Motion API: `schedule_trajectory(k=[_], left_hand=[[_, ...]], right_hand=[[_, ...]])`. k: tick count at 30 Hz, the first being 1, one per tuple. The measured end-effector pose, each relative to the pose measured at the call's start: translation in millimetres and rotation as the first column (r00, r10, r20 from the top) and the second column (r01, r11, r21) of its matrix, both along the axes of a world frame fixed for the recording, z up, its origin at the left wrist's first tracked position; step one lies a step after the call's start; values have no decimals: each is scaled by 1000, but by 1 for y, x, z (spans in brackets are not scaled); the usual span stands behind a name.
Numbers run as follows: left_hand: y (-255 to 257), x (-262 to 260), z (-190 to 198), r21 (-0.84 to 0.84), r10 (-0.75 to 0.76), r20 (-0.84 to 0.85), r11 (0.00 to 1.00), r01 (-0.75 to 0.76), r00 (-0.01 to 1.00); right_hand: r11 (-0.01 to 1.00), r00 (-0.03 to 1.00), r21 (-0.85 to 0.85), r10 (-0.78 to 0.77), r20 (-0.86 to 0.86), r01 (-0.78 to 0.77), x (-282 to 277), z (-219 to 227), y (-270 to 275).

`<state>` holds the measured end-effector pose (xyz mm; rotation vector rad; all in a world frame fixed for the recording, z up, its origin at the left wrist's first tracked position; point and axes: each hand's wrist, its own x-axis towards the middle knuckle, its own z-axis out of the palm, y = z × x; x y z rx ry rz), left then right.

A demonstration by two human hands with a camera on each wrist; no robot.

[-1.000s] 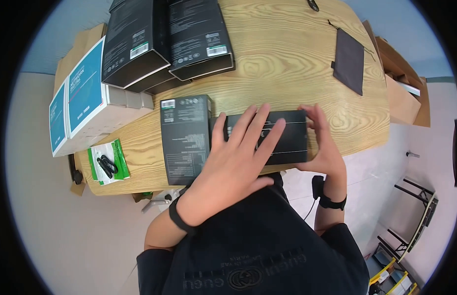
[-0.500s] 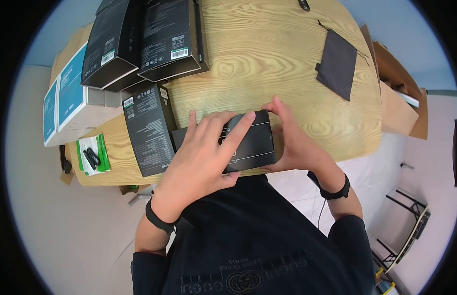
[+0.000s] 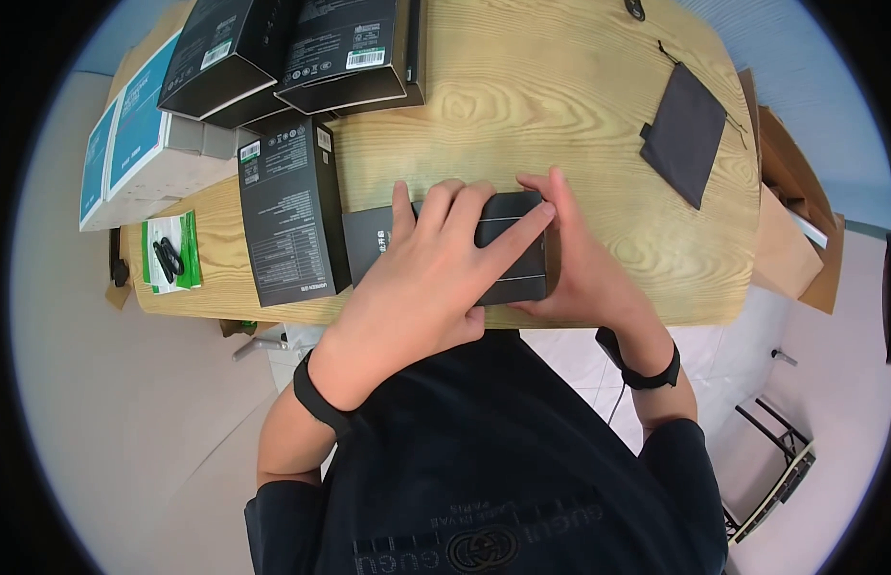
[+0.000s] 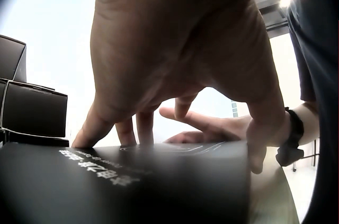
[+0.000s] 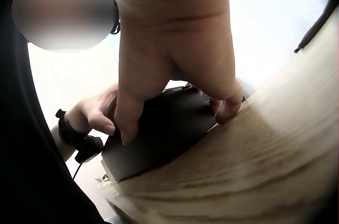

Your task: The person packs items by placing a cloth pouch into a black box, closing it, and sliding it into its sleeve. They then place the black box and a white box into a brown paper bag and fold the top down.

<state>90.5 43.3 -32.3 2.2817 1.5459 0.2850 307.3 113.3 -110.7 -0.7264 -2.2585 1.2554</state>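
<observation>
A black box (image 3: 365, 247) with pale lettering lies flat on the wooden table in front of the person. Across its top spreads the left hand (image 3: 422, 259), its fingers over the far edge and its thumb at the near side; the index finger reaches toward the right end. The right hand (image 3: 591, 264) grips that right end, thumb near and fingers far; the right wrist view shows them on opposite sides of the box's dark end (image 5: 169, 128). Beside the left end is a taller dark box (image 3: 290, 216) with printed text. The left hand covers the middle of the flat box.
Several black boxes (image 3: 340, 48) are stacked at the back left, beside blue-and-white boxes (image 3: 144, 105). A green-and-white packet (image 3: 182, 225) with a coiled black cable lies at left. At right are a dark drawstring pouch (image 3: 685, 134) and, beyond the table edge, a cardboard box (image 3: 786, 235).
The right hand has drawn in close against the flat box's right end. The left index finger now reaches that end. The head view has shifted and turned slightly.
</observation>
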Motion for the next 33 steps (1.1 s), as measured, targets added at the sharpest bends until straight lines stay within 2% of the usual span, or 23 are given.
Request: schedule_trajectory(k=[1, 3, 4, 6, 7, 8, 9, 10, 11, 12, 13, 15, 17, 18, 19, 20, 21, 23, 25, 27, 29, 30, 33], left_hand=[[0, -1, 3, -6, 0, 0, 1000, 0, 1000], [0, -8, 14, -39, 31, 133, 999, -26, 991], [-3, -14, 19, -44, 29, 131, 999, -23, 991], [-10, -35, 33, 20, 46, 373, 998, -58, 927], [-16, -51, 40, 145, -5, 319, 989, -44, 948], [-32, -66, 36, 141, 76, 482, 976, -163, 873], [-57, -74, 28, 191, 182, 575, 918, -348, 798], [-78, -73, 25, 101, 388, 720, 761, -640, 575], [-82, -81, 31, 90, 406, 754, 714, -694, 517], [-90, -99, 27, 181, 419, 702, 677, -713, 576], [-98, -112, 22, 179, 425, 697, 678, -713, 578], [-110, -127, 15, 399, 554, 617, 392, -829, 559], [-132, -124, 15, 697, 715, 388, 185, -693, 582], [-151, -117, -1, 727, 674, 465, 79, -682, 574], [-172, -123, -13, 815, 454, 351, 284, -506, 819], [-122, -86, 16, 685, 30, 455, 627, -371, 890], [-109, -66, 55, 288, 172, 304, 921, -262, 937], [-67, -49, 47, 95, 131, 38, 986, -134, 991], [-52, -49, 26, -12, 177, -139, 983, -181, 974], [-47, -58, 10, -40, 159, -125, 985, -165, 979], [-47, -66, 0, -50, 167, -65, 984, -170, 984], [-48, -68, -2, -53, 170, -39, 984, -172, 985], [-50, -72, -11, -7, 159, 2, 987, -159, 987]], right_hand=[[1000, 1000, -6, 0, 0, 0, 1, -2, 0], [986, 1000, -163, -17, -9, 16, 5, -7, -1], [986, 1000, -168, -20, -11, 18, 6, -7, -1], [990, 1000, -139, -4, 20, 7, 7, -1, 4], [990, 1000, -142, -8, 16, 10, 6, 4, 5], [993, 995, -112, -27, 101, 38, 5, 10, 4], [995, 982, -82, -48, 183, 64, 4, 15, 3], [994, 983, -90, -52, 179, 69, 4, 18, 1], [996, 980, -61, -46, 191, 59, 4, 21, 0], [999, 978, -29, -39, 204, 46, 3, 22, 1], [998, 979, -36, -36, 201, 44, 4, 24, 2], [999, 994, -43, -9, 107, 14, 6, 25, 4], [996, 992, -81, -12, 126, 23, 4, 23, 6], [993, 989, -109, -24, 148, 40, 3, 23, 7], [994, 987, -103, -19, 162, 36, 0, 24, 7], [995, 983, -85, -36, 180, 53, -4, 25, 6], [995, 978, -57, -63, 199, 76, -7, 27, 6], [996, 980, -53, -65, 190, 76, -13, 32, 5], [997, 975, -20, -73, 210, 79, -15, 36, 5], [993, 965, -45, -99, 243, 113, -12, 42, 8], [981, 947, -176, -24, 321, 84, -10, 48, 13], [994, 958, -89, -29, 286, 56, -4, 46, 16], [993, 954, -115, 2, 299, 34, 25, 61, 54]])
